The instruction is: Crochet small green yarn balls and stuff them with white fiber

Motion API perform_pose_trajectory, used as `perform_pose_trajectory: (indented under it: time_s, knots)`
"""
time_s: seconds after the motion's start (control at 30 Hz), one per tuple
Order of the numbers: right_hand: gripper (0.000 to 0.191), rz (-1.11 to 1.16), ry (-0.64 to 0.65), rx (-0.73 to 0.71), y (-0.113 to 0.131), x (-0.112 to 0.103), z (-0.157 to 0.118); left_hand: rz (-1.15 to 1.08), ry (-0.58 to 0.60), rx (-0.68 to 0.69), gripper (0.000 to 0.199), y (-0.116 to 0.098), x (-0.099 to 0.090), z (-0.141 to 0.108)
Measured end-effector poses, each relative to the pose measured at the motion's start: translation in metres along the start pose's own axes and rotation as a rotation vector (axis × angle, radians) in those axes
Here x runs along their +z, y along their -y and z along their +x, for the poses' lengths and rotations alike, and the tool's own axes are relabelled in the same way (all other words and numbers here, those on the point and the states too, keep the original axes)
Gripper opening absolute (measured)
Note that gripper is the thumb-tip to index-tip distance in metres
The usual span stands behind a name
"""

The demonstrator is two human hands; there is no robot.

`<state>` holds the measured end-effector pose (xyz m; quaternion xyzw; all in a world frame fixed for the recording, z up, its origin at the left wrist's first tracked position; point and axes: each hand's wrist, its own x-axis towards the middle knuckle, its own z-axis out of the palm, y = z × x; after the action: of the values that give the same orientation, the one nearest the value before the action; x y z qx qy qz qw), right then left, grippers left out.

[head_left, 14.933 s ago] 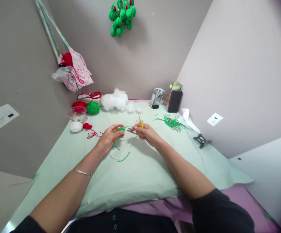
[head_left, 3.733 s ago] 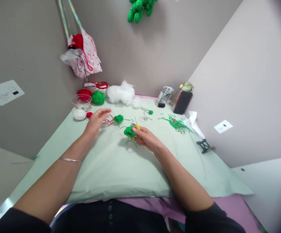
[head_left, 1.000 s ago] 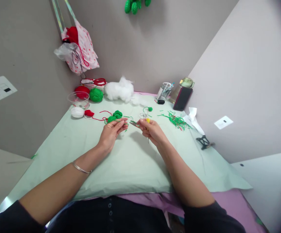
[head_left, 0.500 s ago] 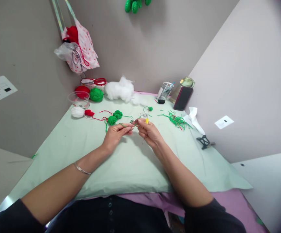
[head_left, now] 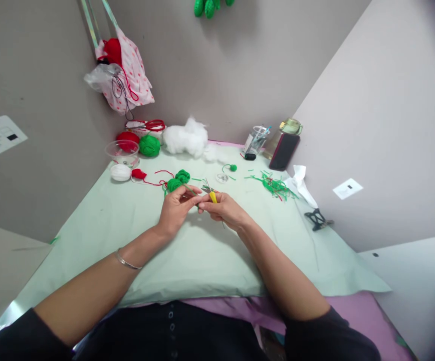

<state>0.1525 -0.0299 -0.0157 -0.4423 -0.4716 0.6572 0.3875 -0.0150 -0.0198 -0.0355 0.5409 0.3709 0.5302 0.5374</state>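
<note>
My left hand (head_left: 175,210) is closed, pinching a strand of green yarn (head_left: 191,190) between thumb and fingers. My right hand (head_left: 228,209) grips a crochet hook (head_left: 213,197) by its yellow handle, its thin metal shaft pointing up and away. The fingertips of both hands meet over the table, and any small piece of work between them is hidden. Just beyond my left hand lies a loose green yarn bundle (head_left: 178,180). A pair of small scissors (head_left: 206,189) lies partly hidden behind my fingers.
Behind are white stuffing (head_left: 186,139), a green yarn ball (head_left: 150,146), a clear bowl (head_left: 122,152) and red-handled scissors (head_left: 153,125). Green yarn scraps (head_left: 275,186), a phone (head_left: 284,152) and a jar of pens (head_left: 255,142) stand to the right. A spotted bag (head_left: 137,75) hangs at left.
My right hand has moved slightly left and down to meet my left fingertips. The crochet hook has tilted from upright to leaning left.
</note>
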Motion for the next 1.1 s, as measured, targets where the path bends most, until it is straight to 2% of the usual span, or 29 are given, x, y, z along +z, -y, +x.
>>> perform_pose_trajectory:
  time_s: [0.1, 0.27, 0.7, 0.93, 1.1]
  knots:
    - [0.034, -0.005, -0.005, -0.002, 0.0, 0.001, 0.001, -0.009, 0.029, -0.017, 0.025, 0.0, 0.0, 0.001]
    - [0.036, 0.027, -0.082, -0.05, 0.0, -0.002, 0.001, -0.045, 0.081, -0.051, 0.031, 0.0, 0.001, 0.003]
    - [0.04, 0.017, -0.222, -0.146, -0.001, 0.0, 0.001, -0.018, 0.108, -0.126, 0.03, 0.012, -0.006, 0.007]
    - [0.032, -0.062, -0.317, -0.223, -0.003, 0.004, 0.001, 0.044, 0.082, -0.139, 0.02, 0.003, -0.005, 0.005]
    - [0.032, -0.058, -0.326, -0.223, -0.003, 0.005, 0.0, 0.031, 0.097, -0.158, 0.022, 0.001, -0.002, 0.003]
